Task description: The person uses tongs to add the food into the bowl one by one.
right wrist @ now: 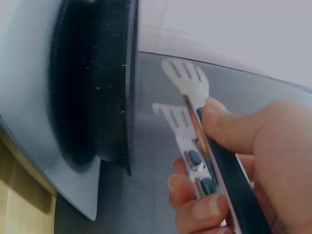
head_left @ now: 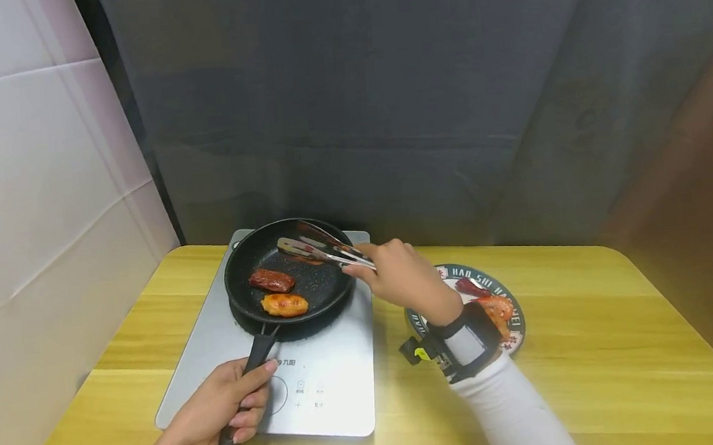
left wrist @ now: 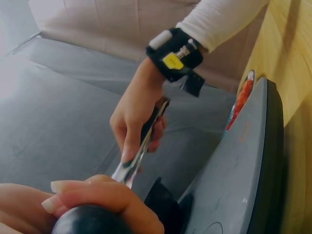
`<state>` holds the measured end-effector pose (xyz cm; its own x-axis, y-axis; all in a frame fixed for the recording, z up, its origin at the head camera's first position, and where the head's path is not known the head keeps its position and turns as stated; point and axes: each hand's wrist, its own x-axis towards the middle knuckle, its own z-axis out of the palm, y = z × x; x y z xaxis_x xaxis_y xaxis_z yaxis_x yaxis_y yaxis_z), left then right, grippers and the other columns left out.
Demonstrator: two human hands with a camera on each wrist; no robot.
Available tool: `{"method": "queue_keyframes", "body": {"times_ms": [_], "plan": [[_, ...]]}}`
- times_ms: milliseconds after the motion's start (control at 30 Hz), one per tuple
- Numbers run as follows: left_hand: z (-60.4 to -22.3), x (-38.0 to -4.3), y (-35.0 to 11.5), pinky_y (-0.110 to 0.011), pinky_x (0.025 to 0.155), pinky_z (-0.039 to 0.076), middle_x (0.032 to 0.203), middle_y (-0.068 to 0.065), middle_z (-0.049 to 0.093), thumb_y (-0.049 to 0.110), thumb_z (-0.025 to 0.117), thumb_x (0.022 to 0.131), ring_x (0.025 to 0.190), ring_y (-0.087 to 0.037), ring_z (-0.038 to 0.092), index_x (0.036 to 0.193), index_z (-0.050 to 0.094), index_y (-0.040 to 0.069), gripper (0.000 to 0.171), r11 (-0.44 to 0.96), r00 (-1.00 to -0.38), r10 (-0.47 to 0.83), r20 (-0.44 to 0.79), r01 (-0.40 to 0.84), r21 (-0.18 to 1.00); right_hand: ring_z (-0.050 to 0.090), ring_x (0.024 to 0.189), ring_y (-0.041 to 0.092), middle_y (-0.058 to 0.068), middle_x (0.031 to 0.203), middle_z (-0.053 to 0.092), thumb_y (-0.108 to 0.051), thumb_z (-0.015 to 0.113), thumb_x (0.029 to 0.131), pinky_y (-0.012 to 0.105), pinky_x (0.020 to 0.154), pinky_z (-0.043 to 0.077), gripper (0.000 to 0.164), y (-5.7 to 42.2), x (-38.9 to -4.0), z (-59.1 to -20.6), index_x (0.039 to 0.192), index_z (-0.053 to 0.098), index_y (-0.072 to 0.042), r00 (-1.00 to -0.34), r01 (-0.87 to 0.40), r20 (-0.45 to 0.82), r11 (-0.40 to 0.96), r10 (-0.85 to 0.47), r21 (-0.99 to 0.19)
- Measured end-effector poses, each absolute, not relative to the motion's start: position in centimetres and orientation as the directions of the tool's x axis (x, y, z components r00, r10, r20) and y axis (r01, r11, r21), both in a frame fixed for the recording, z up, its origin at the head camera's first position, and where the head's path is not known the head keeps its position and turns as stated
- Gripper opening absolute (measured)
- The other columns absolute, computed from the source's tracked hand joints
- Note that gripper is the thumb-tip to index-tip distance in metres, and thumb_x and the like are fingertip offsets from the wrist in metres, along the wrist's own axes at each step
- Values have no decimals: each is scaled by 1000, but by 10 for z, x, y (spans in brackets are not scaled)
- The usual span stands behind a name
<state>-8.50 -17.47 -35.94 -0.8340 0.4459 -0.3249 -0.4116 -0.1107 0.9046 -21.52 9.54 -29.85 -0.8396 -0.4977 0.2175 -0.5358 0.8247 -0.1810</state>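
My left hand (head_left: 232, 403) grips the black handle (head_left: 260, 352) of a frying pan (head_left: 331, 298), fingers curled round it. In the pan lie a dark red-brown piece of meat (head_left: 272, 280) and, nearer the handle, a golden browned piece that looks like a chicken wing (head_left: 284, 305). My right hand (head_left: 408, 278) holds metal food tongs (head_left: 327, 248) over the pan's right side. In the right wrist view the slotted tips of the tongs (right wrist: 187, 78) stand apart with nothing between them. Thumb and fingers press the dark grips from both sides.
The pan sits on a silver induction cooker (head_left: 338, 391) on a wooden table (head_left: 592, 343). Beneath my right wrist is a round plate (head_left: 454, 270) with a shrimp (head_left: 498, 305) and a dark red piece (head_left: 471, 287). Dark cloth (head_left: 354, 111) hangs behind the table.
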Motion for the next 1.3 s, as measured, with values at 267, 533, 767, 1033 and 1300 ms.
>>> {"method": "queue_keyframes", "body": {"times_ms": [267, 533, 767, 1033, 1300], "plan": [[-359, -86, -174, -16, 39, 31, 62, 6, 35, 28, 52, 100, 45, -3, 32, 92, 34, 3, 31, -110, -837, 446, -318, -403, 908, 42, 48, 13, -4, 54, 39, -42, 62, 92, 29, 41, 32, 35, 130, -197, -301, 107, 64, -11, -864, -490, 272, 833, -424, -258], [-359, -86, -176, -16, 39, 31, 62, 6, 34, 29, 52, 100, 44, -3, 32, 91, 34, 4, 32, -104, -840, 445, -310, -392, 914, 47, 51, 16, 0, 58, 44, -48, 55, 95, 30, 46, 37, 47, 159, -180, -299, 121, 60, -10, -922, -379, 193, 880, -335, -285], [-360, -87, -176, -16, 39, 32, 63, 6, 35, 28, 52, 100, 45, -3, 32, 93, 34, 4, 31, -116, -833, 455, -314, -406, 907, 51, 62, 20, 0, 65, 52, -48, 53, 96, 33, 51, 41, 49, 176, -169, -298, 124, 60, -8, -925, -362, 215, 899, -314, -245], [-361, -87, -176, -16, 39, 32, 62, 6, 35, 29, 52, 100, 45, -4, 32, 91, 35, 4, 31, -107, -836, 452, -312, -398, 911, 60, 77, 30, 14, 87, 65, -44, 56, 95, 49, 67, 51, 51, 207, -160, -300, 124, 59, -3, -956, -278, 157, 935, -247, -220], [-361, -86, -177, -16, 39, 33, 63, 6, 35, 28, 51, 101, 45, -4, 33, 91, 35, 4, 30, -110, -830, 462, -314, -405, 908, 61, 68, 30, 13, 75, 63, -38, 64, 91, 52, 63, 51, 49, 232, -157, -308, 115, 62, 4, -940, -319, 184, 933, -289, -167]]}}
